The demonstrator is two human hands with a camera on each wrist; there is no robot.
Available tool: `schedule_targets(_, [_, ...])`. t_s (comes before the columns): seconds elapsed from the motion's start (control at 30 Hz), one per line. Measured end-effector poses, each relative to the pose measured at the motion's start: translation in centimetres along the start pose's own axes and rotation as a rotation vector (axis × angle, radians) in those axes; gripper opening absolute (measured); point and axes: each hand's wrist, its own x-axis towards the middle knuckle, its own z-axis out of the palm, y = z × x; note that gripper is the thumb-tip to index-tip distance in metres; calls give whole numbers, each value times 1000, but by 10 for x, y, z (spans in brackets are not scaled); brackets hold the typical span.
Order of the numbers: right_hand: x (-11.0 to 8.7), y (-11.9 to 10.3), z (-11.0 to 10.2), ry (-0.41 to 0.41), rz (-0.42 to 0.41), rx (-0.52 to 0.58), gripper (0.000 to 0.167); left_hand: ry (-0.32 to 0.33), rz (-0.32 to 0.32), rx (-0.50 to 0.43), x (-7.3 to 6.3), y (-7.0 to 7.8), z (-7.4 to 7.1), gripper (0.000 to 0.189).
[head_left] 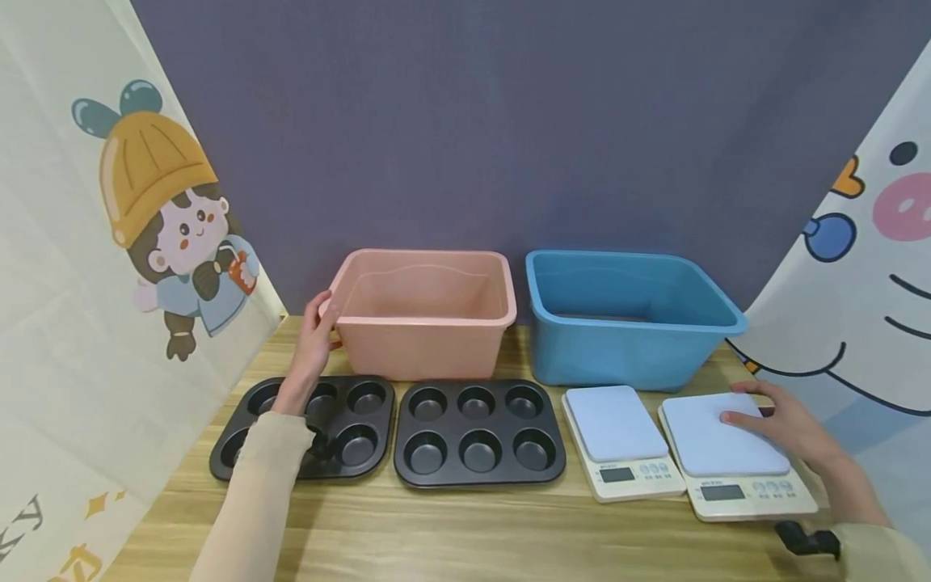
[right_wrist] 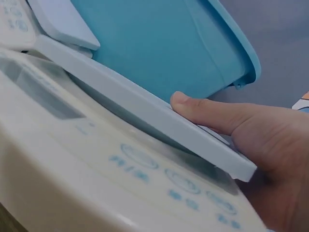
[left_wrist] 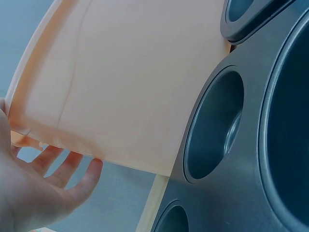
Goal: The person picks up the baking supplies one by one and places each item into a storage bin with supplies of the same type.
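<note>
My left hand (head_left: 314, 335) is at the left front corner of a pink plastic bin (head_left: 425, 349). In the left wrist view its fingers (left_wrist: 87, 181) curl against the bin's side, below the rim; the thumb is mostly out of view. My right hand (head_left: 789, 424) grips the right edge of a white kitchen scale (head_left: 735, 436), the rightmost of two. Its thumb (right_wrist: 186, 104) lies on top of the weighing plate, while the other fingers are largely hidden behind the edge. A second kitchen scale (head_left: 618, 428) lies just left of it, both displays facing the front.
A blue plastic bin (head_left: 618, 356) stands behind the scales, right of the pink one. Two dark muffin pans (head_left: 480, 412) lie side by side in front of the pink bin; my left forearm crosses over the left muffin pan (head_left: 381, 440). A dark cloth backs the wooden table (head_left: 436, 533).
</note>
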Motion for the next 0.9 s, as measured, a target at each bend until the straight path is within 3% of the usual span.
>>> schedule_targets(0.2, [-4,-4,-4,7,40,38,86,-5,-14,-12,-10,15,5,56])
schedule_targets(0.43, [-9,-13,-8,86,24,117,79,0,-10,-15,-2,6,4,55])
schedule_targets(0.73, [-11,-23,-17,213,26,128,73,-3,-8,-10,-7,13,6,56])
schedule_targets(0.9, [-17,-31,-22,284,0,136,65,9,-6,-13,1,0,4,57])
